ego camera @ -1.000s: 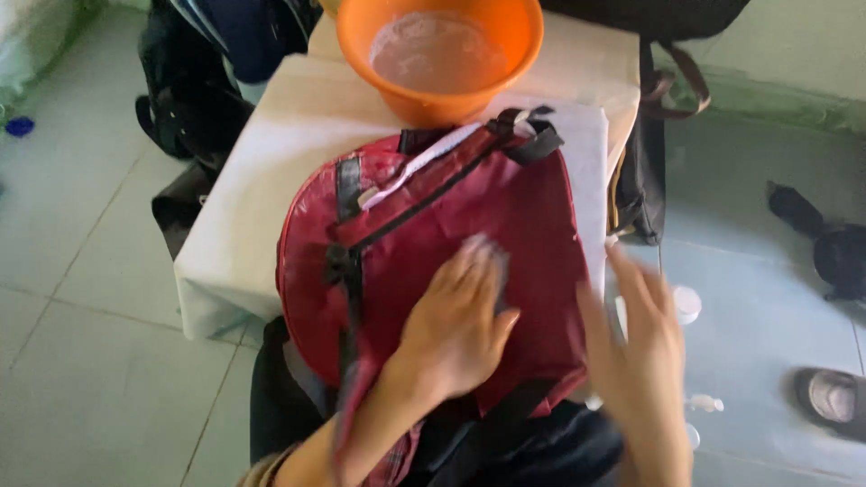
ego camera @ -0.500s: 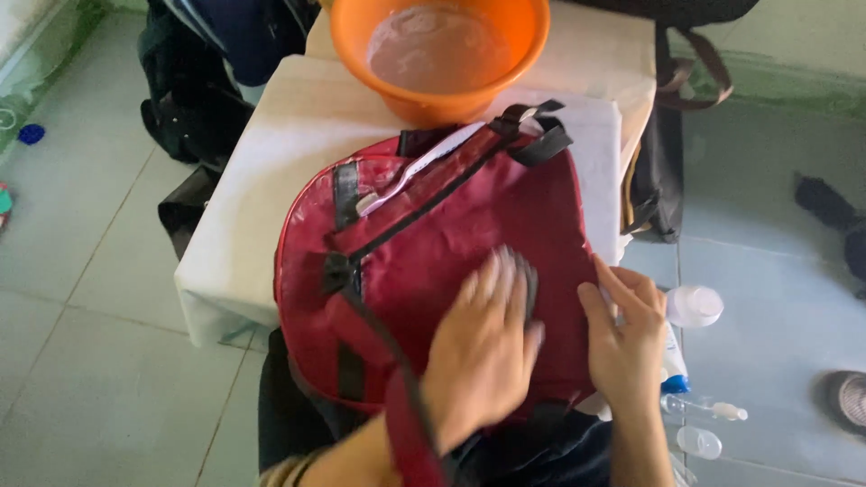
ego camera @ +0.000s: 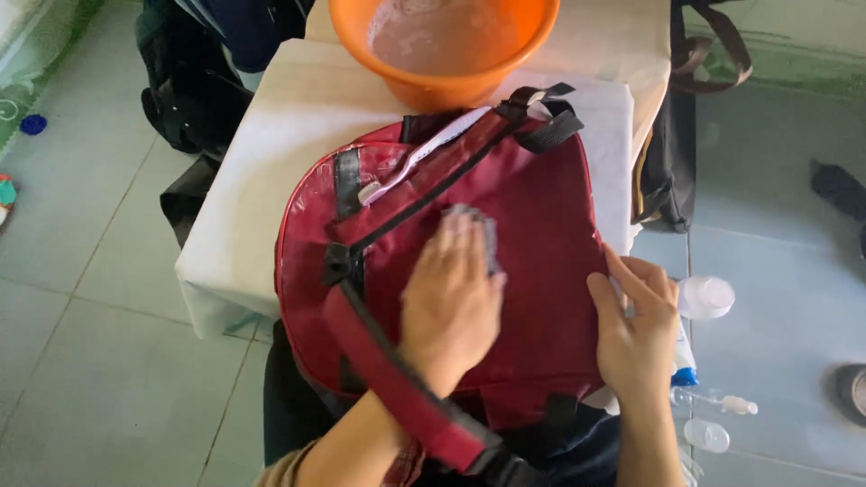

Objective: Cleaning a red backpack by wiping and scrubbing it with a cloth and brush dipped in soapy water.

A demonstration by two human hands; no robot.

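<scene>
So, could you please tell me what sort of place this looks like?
Probably a home or small workroom: pale tiled floor, a cloth-covered table bearing an orange plastic basin, and dark bags lying around.

We see a dark red fabric backpack (ego camera: 532, 234) with black straps and trim lying flat on the white-covered worktop (ego camera: 271, 162), its black top handle pointing toward the far edge. A small grey cloth (ego camera: 478, 230) lies pressed against its front panel, near the middle.
</scene>
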